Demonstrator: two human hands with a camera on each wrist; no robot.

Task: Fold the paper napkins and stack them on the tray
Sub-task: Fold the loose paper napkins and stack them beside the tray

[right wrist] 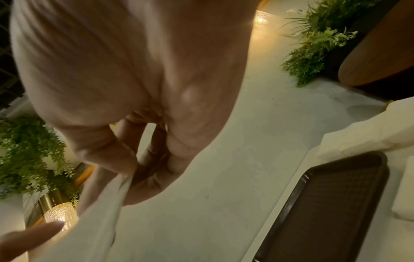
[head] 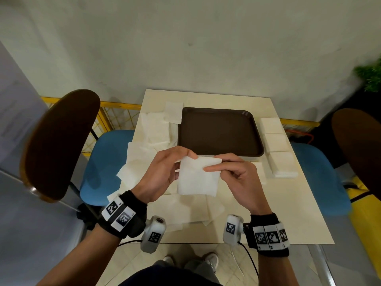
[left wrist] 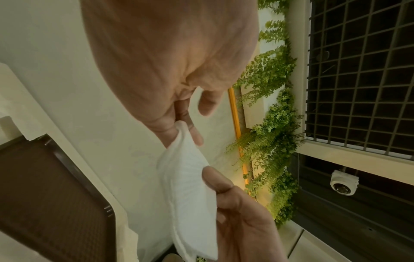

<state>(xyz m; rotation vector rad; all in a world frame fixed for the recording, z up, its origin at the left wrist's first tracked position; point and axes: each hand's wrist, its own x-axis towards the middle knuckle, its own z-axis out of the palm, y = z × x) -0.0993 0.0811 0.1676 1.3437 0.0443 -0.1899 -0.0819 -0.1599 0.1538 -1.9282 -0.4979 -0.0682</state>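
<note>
Head view: left hand (head: 162,172) and right hand (head: 237,172) each pinch a top corner of a soft, embossed white square napkin (head: 198,178), held above the table (head: 299,203) just before the dark textured rectangular tray (head: 218,131)

One tray (head: 220,131), two chairs (head: 61,141), two hands (head: 162,172).

tray (head: 218,131) bare (napkin stacks (head: 276,141) flanking), reachable

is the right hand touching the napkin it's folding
Touching: the head view shows the right hand pinching the napkin at its top corner.
</note>
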